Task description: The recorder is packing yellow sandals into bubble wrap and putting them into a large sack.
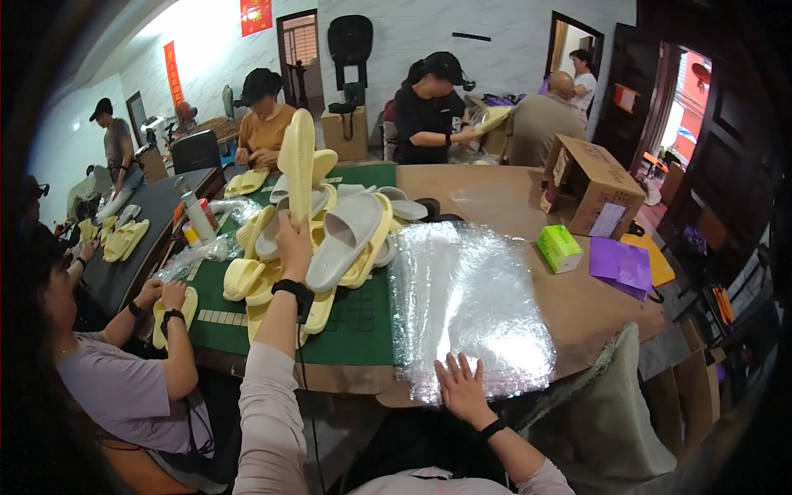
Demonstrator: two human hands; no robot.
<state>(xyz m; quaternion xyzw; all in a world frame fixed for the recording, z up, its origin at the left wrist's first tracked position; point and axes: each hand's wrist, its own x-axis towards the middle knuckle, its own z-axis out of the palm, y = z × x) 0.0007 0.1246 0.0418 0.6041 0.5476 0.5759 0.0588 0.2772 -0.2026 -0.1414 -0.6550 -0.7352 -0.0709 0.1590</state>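
My left hand (293,246) is closed around the lower end of a yellow slide slipper (295,169), raised upright above a heap of slippers. Yellow slippers (241,280) and grey slippers (342,235) make up that heap, some overlapping, on a green mat (359,334). With fingers spread, my right hand (464,389) lies flat on the near edge of a stack of clear plastic bags (474,289). The shiny bags rest on the brown tabletop, just right of the mat.
A green tissue pack (559,249), purple sheets (620,266) and an open cardboard box (598,186) stand to the right. At my left, a co-worker's hands (169,295) are on a yellow slipper (188,318). More people work across the table. A draped grey cloth (606,404) is at the near right.
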